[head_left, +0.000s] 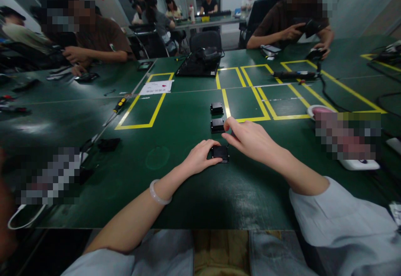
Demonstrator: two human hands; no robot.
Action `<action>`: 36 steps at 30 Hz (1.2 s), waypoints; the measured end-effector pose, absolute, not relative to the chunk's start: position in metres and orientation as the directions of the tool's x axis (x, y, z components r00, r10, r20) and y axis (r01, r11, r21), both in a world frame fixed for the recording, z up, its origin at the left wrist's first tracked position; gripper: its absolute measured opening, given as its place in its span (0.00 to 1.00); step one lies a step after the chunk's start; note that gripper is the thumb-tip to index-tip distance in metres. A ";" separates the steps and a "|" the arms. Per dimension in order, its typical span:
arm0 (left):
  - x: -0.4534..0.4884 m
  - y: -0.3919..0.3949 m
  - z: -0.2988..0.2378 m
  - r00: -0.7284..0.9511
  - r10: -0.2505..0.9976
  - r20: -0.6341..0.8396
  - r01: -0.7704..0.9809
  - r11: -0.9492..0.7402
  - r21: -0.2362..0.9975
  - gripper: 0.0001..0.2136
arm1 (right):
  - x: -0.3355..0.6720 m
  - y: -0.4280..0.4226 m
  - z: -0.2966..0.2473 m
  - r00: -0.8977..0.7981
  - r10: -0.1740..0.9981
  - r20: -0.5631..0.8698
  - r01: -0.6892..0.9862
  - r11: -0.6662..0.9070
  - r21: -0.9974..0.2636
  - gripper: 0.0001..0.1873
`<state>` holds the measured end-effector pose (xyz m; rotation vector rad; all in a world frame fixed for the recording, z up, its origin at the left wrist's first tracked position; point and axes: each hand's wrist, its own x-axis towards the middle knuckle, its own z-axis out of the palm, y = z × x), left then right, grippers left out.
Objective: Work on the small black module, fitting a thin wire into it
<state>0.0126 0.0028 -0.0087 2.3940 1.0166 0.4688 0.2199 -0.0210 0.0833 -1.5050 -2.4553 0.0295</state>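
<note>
Three small black square boxes lie in a row on the green table (175, 192). My left hand (200, 157) curls round the nearest black box (220, 152), its fingers closed on the left side. My right hand (250, 139) reaches in from the right, fingers pinched together just above that box and beside the middle box (217, 125). What the right fingertips pinch is too small to make out. The far box (216, 108) sits untouched near a yellow tape line (226, 103).
A screwdriver (119, 105) and a white sheet of paper (156, 87) lie at the left. A black flat case (197, 65) sits at the back, with cables and a black tool (294, 75) at the right. Other people sit around the table's far side.
</note>
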 end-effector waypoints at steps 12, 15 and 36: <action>0.013 0.002 -0.004 0.667 0.738 0.103 0.570 -0.595 0.566 0.18 | 0.220 -0.019 0.079 -0.440 0.868 0.230 0.865 0.478 -0.150 0.12; 0.012 0.002 -0.005 0.675 0.730 0.112 0.566 -0.609 0.555 0.18 | 0.220 -0.020 0.080 -0.438 0.870 0.226 0.863 0.478 -0.166 0.12; 0.011 0.003 -0.006 0.687 0.717 0.115 0.552 -0.618 0.560 0.17 | 0.221 -0.018 0.080 -0.426 0.876 0.227 0.878 0.461 -0.127 0.10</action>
